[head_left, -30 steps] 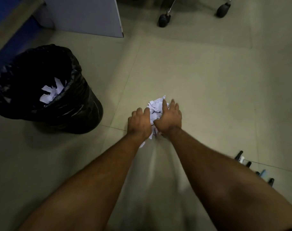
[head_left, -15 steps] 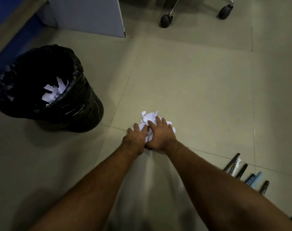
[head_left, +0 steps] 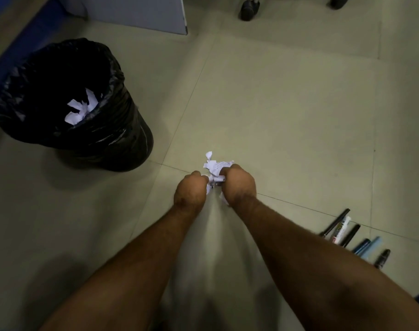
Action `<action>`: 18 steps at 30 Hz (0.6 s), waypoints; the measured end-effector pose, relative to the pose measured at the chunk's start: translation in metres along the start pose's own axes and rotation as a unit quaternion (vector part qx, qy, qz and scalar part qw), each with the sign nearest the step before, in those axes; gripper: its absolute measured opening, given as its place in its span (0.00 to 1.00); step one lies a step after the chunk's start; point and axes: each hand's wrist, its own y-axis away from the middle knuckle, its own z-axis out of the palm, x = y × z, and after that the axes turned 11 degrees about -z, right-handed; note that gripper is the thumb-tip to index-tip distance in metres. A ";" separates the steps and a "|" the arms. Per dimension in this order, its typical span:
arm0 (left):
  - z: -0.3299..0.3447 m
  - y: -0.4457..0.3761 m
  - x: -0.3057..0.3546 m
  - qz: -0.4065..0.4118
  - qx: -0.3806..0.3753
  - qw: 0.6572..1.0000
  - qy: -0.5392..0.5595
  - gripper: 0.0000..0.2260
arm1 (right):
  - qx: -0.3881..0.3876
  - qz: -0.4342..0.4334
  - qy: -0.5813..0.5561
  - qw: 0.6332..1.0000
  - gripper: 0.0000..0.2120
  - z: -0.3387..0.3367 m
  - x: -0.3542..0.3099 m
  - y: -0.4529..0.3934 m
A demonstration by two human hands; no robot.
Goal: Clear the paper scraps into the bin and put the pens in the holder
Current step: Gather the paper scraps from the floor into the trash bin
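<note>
My left hand [head_left: 191, 191] and right hand [head_left: 239, 185] squeeze the paper scraps [head_left: 214, 167] tight. The bin [head_left: 103, 130] stands left across bare floor [head_left: 287, 115]. The pens [head_left: 351, 237] lie right.

White crumpled paper scraps [head_left: 215, 166] are bunched on the floor. More scraps [head_left: 80, 108] are seen inside the black-lined bin [head_left: 122, 130]. The pens [head_left: 351, 236] are laid side by side on the floor.

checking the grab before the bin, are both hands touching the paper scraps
Touching. In the head view the left hand and right hand are both curled around the paper scraps, and white paper pokes out between and above the fingers.
</note>
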 end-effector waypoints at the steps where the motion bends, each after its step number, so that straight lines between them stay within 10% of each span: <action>1: -0.002 0.003 0.003 -0.030 0.009 0.999 0.019 0.11 | -0.025 -0.003 -0.021 0.999 0.08 -0.006 -0.002 -0.001; 9: -0.041 0.010 0.016 -0.175 0.018 0.966 0.189 0.09 | 0.169 0.191 -0.257 0.932 0.18 -0.010 -0.015 0.012; 18: -0.138 0.016 0.021 -0.124 0.096 0.943 0.292 0.18 | 0.305 0.170 -0.391 0.852 0.20 -0.077 -0.078 -0.004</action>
